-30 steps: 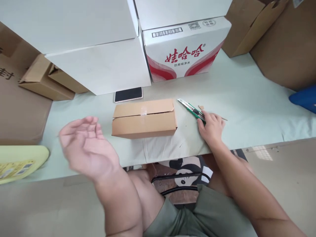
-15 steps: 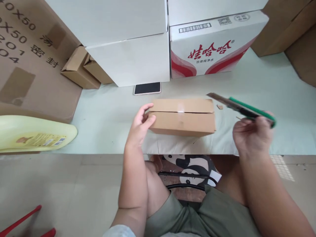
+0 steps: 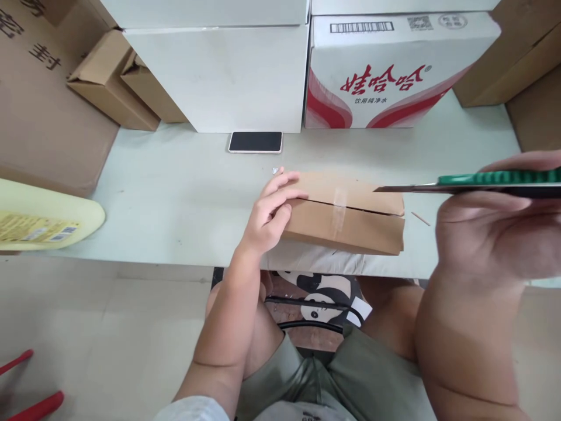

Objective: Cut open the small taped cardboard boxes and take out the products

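A small brown cardboard box (image 3: 370, 229) lies near the table's front edge, a strip of clear tape (image 3: 339, 210) across its top seam. My left hand (image 3: 264, 221) grips the box's left end, fingers over the top and thumb on the near side. Raised at the right, close to the camera, my right hand (image 3: 491, 240) is closed around a green and black utility knife (image 3: 495, 180). Its blade is out and points left, overlapping the right part of the box in view; the gap between them is hard to judge.
A phone (image 3: 255, 142) lies behind the box, and a small thin scrap (image 3: 421, 218) to its right. White cartons (image 3: 245, 76) and a red-printed carton (image 3: 385, 76) line the back. A pale yellow bottle (image 3: 48, 216) lies at the left on the table (image 3: 166, 204).
My right hand has come up and nearer the camera, the knife swinging level with its blade toward the left. The box has turned slightly, and my left fingers reach further over its top.
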Available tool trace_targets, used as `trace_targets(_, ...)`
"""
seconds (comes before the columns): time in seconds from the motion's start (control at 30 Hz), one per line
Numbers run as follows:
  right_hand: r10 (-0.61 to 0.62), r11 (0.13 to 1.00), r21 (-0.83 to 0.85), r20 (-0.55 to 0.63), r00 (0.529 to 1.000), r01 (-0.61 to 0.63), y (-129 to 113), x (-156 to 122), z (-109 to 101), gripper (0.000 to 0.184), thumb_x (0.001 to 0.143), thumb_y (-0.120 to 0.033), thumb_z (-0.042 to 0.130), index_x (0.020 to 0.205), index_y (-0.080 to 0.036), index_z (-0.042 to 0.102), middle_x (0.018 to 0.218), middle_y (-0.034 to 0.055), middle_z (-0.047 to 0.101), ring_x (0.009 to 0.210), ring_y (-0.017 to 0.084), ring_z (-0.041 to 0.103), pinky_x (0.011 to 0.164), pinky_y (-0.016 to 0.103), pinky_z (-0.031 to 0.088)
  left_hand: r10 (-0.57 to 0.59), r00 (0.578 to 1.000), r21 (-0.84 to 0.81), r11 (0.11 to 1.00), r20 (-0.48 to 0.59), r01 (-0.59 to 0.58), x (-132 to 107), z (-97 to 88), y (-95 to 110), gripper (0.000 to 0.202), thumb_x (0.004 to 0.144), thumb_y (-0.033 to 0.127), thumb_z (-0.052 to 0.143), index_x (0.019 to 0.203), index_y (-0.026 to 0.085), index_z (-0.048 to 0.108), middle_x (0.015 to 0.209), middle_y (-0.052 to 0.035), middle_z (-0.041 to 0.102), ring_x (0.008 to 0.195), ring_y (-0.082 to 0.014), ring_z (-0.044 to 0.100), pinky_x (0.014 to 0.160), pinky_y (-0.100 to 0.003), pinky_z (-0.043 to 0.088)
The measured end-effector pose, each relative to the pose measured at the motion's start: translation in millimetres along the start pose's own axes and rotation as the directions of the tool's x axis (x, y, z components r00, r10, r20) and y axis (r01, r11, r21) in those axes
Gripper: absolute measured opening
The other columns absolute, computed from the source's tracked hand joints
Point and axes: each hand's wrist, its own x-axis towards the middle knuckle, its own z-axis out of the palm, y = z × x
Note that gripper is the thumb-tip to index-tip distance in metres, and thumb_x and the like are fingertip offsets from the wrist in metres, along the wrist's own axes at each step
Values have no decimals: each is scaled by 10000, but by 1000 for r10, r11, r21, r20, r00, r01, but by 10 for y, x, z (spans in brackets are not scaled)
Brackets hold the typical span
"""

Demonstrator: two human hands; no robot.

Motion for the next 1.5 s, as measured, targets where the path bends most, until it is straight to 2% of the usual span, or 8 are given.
trace_targets(0.03, -65, 998, -19, 85, 994, 67, 67, 24, -35, 76, 827, -346, 754, 782, -325, 697, 715, -206, 713, 679, -3, 722, 411, 50, 439, 4, 1000, 10, 1000, 4, -4, -4, -8, 0, 357, 1029, 291, 428, 1176, 250, 752, 1499, -76, 635, 1537, -293, 494, 1334, -601, 347)
trace_targets(0.13, -117, 991, -29, 226, 967, 127, 218, 55, -172, 284, 600, -232, 922, 761, -280, 692, 585, -168, 636, 580, -3, 646, 283, 55, 308, 49, 996, 50, 997, 69, -53, -16, -57, -15, 352, 964, 464, 619, 1234, 262, 720, 1491, -96, 613, 1578, -352, 424, 1339, -636, 310)
trace_targets(0.27, -87, 988, -101, 275, 958, 119, 281, -17, -238, 293, 611, -301, 969, 734, -287, 703, 558, -115, 579, 566, 31, 592, 236, 92, 239, 74, 978, 86, 992, 195, -92, -25, -131, -24, 740, 690, 627, 903, 1303, 278, 680, 1523, -125, 560, 1614, -442, 326, 1319, -698, 289)
trace_targets(0.6, -109, 958, -247, 163, 981, 147, 277, -108, -250, 258, 654, -321, 938, 709, -293, 687, 583, -78, 525, 610, 61, 576, 261, 115, 202, 8, 996, 176, 984, 93, -24, -42, 51, 123, 699, 742, 663, 864, 1305, 300, 665, 1483, -89, 576, 1519, -373, 465, 1355, -664, 252)
trace_targets(0.87, -120, 957, -249, 117, 986, 146, 261, -124, -206, 350, 566, -321, 990, 680, -265, 664, 573, -71, 446, 588, 88, 567, 254, 119, 181, -24, 993, 159, 987, 119, 5, -33, 33, 136, 707, 738, 665, 866, 1300, 291, 656, 1488, -113, 560, 1595, -431, 351, 1316, -704, 296)
trace_targets(1.1, -88, 948, -298, 87, 992, 110, 292, -141, -216, 352, 620, -380, 944, 713, -302, 613, 628, -51, 380, 617, 115, 526, 290, 154, 251, -27, 993, 160, 987, 113, 9, -29, 36, 130, 703, 741, 653, 870, 1305, 291, 658, 1496, -116, 557, 1608, -437, 331, 1307, -718, 299)
trace_targets(1.27, -77, 919, -375, 131, 988, 121, 285, -140, -263, 290, 701, -421, 866, 737, -312, 599, 657, -28, 365, 638, 137, 527, 316, 173, 253, -27, 993, 147, 989, 115, 10, -34, 38, 133, 693, 750, 651, 865, 1305, 291, 660, 1500, -116, 556, 1613, -438, 322, 1301, -716, 313)
trace_targets(1.5, -99, 914, -380, 139, 985, 145, 262, -102, -219, 354, 582, -367, 917, 688, -300, 586, 603, -41, 349, 593, 130, 508, 285, 150, 177, -52, 990, 146, 989, 132, 33, -32, 30, 145, 702, 740, 668, 865, 1300, 297, 661, 1506, -111, 556, 1612, -436, 328, 1306, -709, 315)
